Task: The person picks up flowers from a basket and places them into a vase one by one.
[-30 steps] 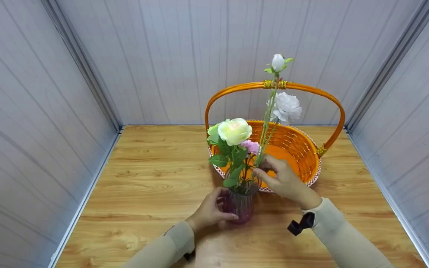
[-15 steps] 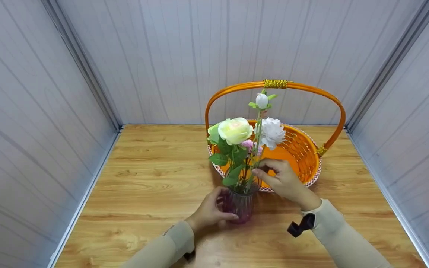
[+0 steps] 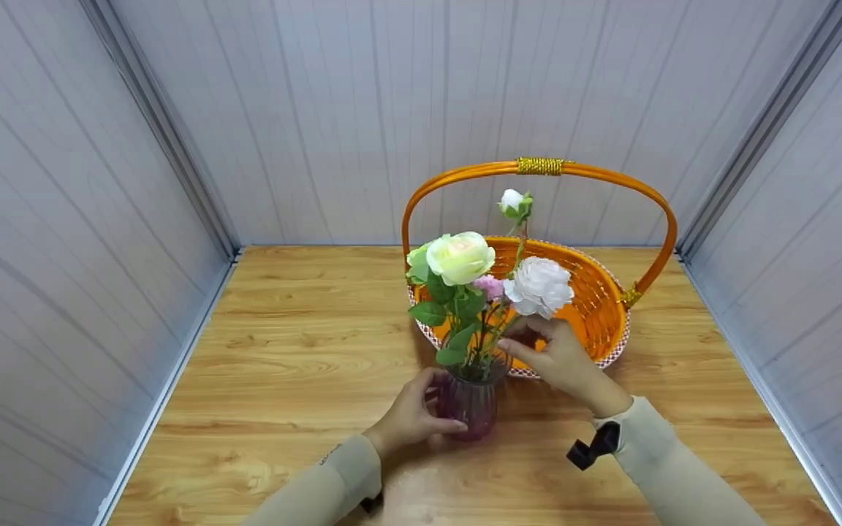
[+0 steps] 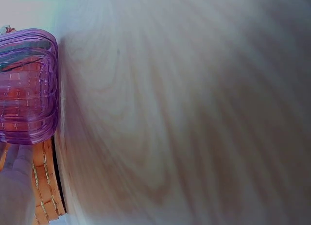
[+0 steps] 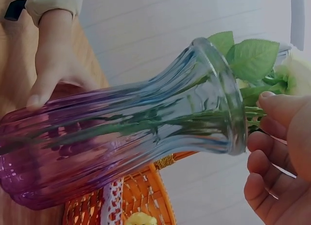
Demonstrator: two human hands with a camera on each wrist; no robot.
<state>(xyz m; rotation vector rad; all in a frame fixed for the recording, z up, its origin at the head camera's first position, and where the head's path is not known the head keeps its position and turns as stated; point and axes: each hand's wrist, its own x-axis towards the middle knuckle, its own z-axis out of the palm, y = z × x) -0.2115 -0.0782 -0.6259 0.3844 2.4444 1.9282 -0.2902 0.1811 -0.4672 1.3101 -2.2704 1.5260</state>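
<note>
A ribbed glass vase (image 3: pixel 468 402), clear at the mouth and purple below, stands on the table. My left hand (image 3: pixel 414 415) holds its lower body, thumb in front. At the mouth, my right hand (image 3: pixel 552 358) pinches a green stem between thumb and fingertips, its other fingers loosely curled in the right wrist view. That stem carries a full white flower (image 3: pixel 539 287) and a white bud (image 3: pixel 513 201); its lower part is inside the vase. A cream rose (image 3: pixel 461 257) with green leaves and a small pink flower (image 3: pixel 489 286) also stand in the vase (image 5: pixel 121 123).
Right behind the vase sits an orange woven basket (image 3: pixel 600 321) with a tall arched handle (image 3: pixel 658 197). Something pale yellow (image 5: pixel 141 218) shows at the basket in the right wrist view. Pale panel walls (image 3: pixel 319 124) enclose the wooden table (image 3: pixel 282 351) on three sides.
The white flower and its bud have come down and the stem has sunk into the vase. Its heads have turned and spread apart. My left hand has stayed on the vase.
</note>
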